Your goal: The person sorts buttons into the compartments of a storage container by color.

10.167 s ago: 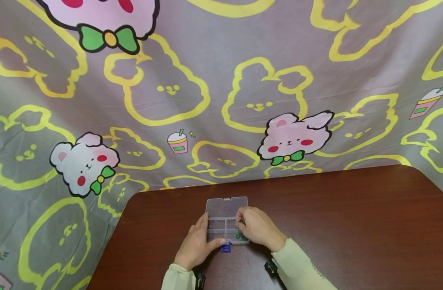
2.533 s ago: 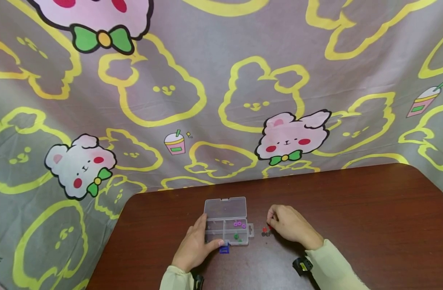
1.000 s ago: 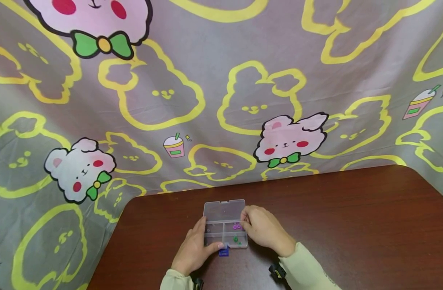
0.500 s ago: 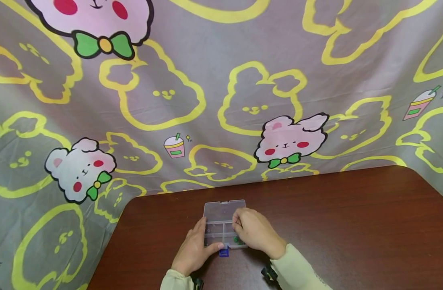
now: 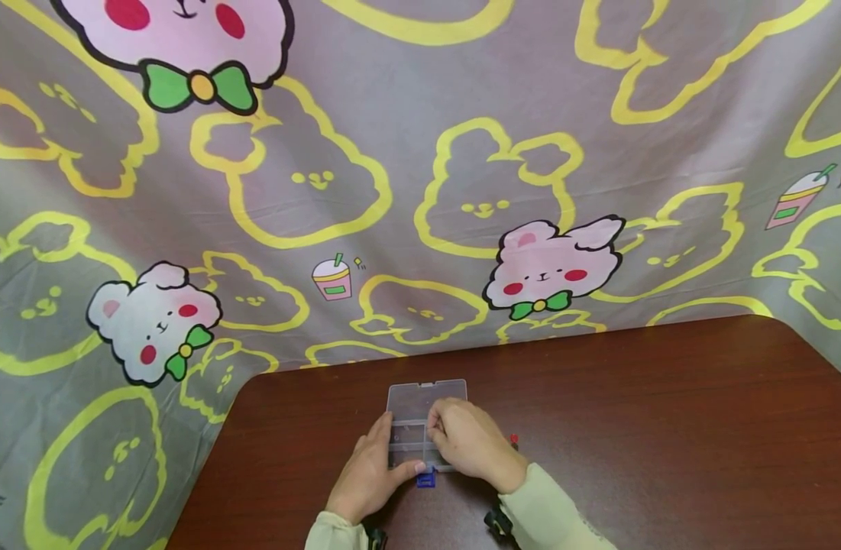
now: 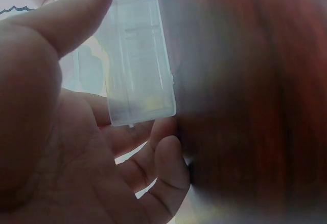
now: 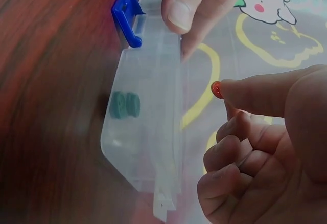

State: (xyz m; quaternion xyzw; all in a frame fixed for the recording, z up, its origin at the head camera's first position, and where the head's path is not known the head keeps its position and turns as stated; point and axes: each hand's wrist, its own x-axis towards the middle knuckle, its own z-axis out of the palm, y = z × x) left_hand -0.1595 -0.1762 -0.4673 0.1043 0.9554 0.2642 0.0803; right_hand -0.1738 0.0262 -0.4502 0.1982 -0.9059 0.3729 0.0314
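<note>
A clear plastic compartment box (image 5: 407, 433) lies on the table with its lid (image 5: 412, 396) folded back and a blue latch (image 5: 426, 479) at its front. My left hand (image 5: 367, 470) holds it, thumb on the front edge and fingers along the left side. Between thumb and fingertip, my right hand (image 5: 473, 441) pinches a small red button (image 7: 216, 89) over the middle divider. Through the box wall in the right wrist view show green buttons (image 7: 125, 105). My right hand covers most of the right-hand compartments in the head view.
Small red pieces (image 5: 514, 439) lie on the brown table (image 5: 633, 412) just right of my right hand, partly hidden by it. Behind the table hangs a patterned cloth (image 5: 393, 191) with cartoon bears.
My right hand was at the red and dark pieces on the table, then came left over the box and across its right compartments to the middle divider. My left hand stays on the box.
</note>
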